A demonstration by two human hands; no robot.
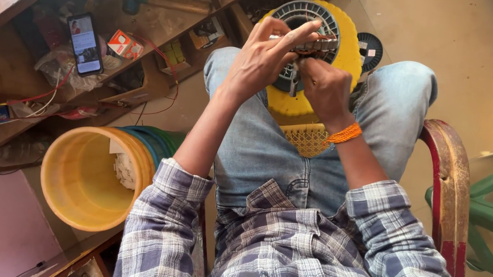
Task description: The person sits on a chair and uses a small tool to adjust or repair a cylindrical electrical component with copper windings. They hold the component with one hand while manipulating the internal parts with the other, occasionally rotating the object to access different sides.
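Both hands at my knees, my left hand (263, 56) and right hand (322, 85) pinched shut on the round grey metal slotted stator ring (301, 23), yellow round plastic stool (347, 57) beneath, yellow plastic bucket (75, 183) lower left holding white scraps (125, 170), dark phone (85, 43) on wooden shelf (160, 24).

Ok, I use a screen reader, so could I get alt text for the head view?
A seated person's left hand and right hand grip a round slotted metal ring wound with copper wire, over a yellow stool. A yellow bucket and cluttered wooden shelves sit left.
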